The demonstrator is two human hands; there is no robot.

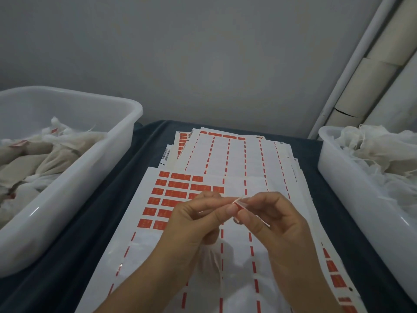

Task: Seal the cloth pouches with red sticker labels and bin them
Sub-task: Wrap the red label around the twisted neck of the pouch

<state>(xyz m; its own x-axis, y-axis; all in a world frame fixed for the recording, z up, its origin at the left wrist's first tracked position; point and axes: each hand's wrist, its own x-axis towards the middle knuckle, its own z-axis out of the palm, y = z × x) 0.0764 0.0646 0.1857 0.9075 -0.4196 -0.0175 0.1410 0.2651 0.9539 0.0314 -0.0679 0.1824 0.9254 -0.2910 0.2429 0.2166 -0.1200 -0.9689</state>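
dark cloth, hands pinching sticker label

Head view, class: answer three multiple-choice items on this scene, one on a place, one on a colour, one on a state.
1. Where is the bin of sealed pouches?
A. person's left
B. person's right
C. behind the sheets

2. What colour are the stickers?
A. blue
B. red
C. green

3. What are the hands doing?
A. resting flat
B. lifting a bin
C. pinching a sticker

Answers:
1 A, red labels show in the left bin.
2 B, the rows on the sheet are red.
3 C, left hand and right hand pinch a sticker.
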